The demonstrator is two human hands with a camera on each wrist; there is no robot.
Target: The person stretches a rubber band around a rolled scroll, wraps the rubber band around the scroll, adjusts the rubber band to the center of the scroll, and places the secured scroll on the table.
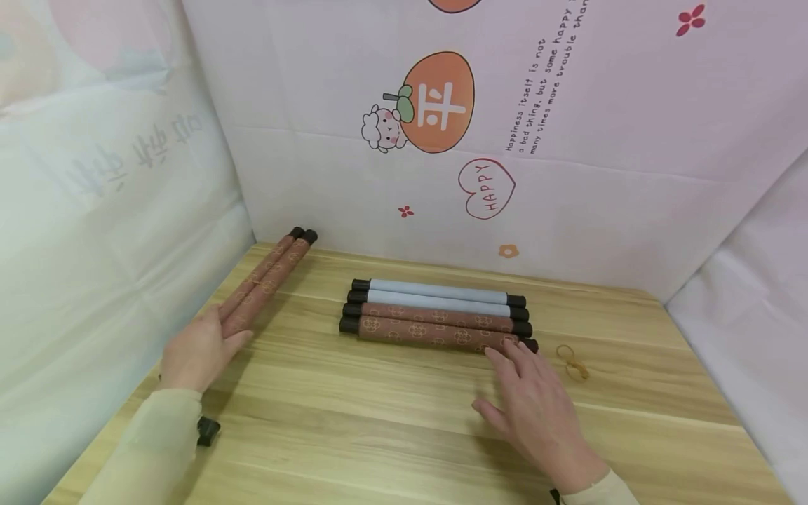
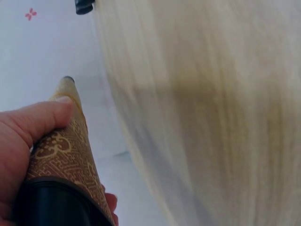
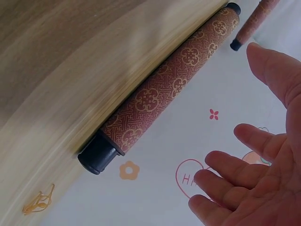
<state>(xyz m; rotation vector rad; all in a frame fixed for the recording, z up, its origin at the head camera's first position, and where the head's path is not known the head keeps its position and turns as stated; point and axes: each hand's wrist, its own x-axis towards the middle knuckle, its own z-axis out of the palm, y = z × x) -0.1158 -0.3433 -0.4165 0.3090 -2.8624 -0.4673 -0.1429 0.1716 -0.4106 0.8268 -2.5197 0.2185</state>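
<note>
My left hand (image 1: 198,351) grips two brown rolls (image 1: 270,284), best held parallel; right of that grip, my loose right hand (image 1: 541,410) holds nothing

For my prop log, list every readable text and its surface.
"HAPPY": red heart outline on the white back cloth.
"Happiness itself is not / a bad thing, but some happy… / many times more trouble than…": same cloth, cut off above.
White character on orange round printed fruit: sideways, unclear.
Grey characters on white left cloth: too faint.
Brown patterned rolls: none visible.
</note>
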